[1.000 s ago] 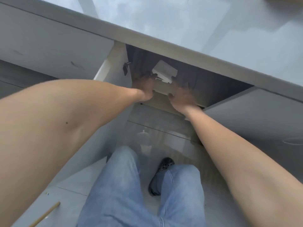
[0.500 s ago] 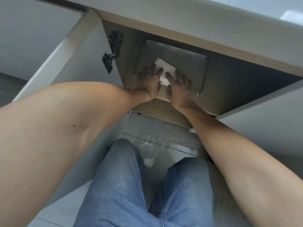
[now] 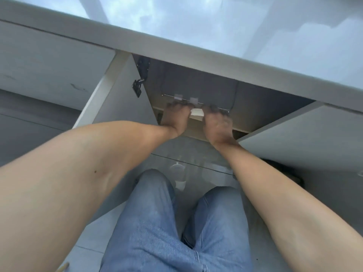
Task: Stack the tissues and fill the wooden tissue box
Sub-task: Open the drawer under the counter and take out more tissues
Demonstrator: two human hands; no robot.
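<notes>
White tissues [image 3: 197,112] sit between left hand [image 3: 175,119] and right hand [image 3: 218,124].

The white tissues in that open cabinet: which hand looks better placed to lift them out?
Neither clearly. The left hand and right hand flank the tissues evenly, both touching them, so a two-handed lift seems likeliest.

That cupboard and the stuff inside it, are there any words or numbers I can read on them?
No readable text anywhere.
White tissues between the left hand and right hand: plain, no print.
Dark box in the cupboard: two pale patches on its front edge, too blurred to tell if they carry writing.
Countertop: no labels.
</notes>
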